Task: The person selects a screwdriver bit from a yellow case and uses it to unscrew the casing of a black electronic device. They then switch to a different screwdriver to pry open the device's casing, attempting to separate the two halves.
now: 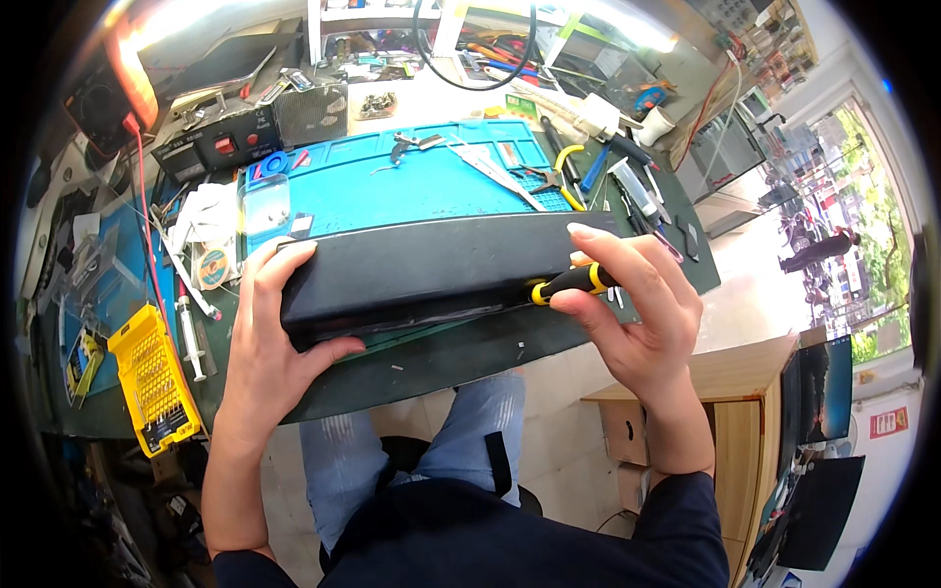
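Note:
A long black box-like casing [421,263] is held up over the near edge of the bench, its long side running left to right. My left hand [270,328] grips its left end, the fingers over the top and the thumb beneath the lower edge. In my right hand [642,314] is a black and yellow screwdriver [583,282], pinched between thumb and fingers at the casing's right end. The driver's tip is hidden, so whether it touches a screw I cannot tell. Behind the casing lies a blue repair mat [392,191] with tweezers [500,176] on it.
A yellow bit case [157,377] lies at the left bench edge beside a syringe [189,338]. Yellow-handled pliers [564,174] and other tools crowd the right side. At the back left stands a black power unit [221,142]. A wooden cabinet [735,431] is at the right.

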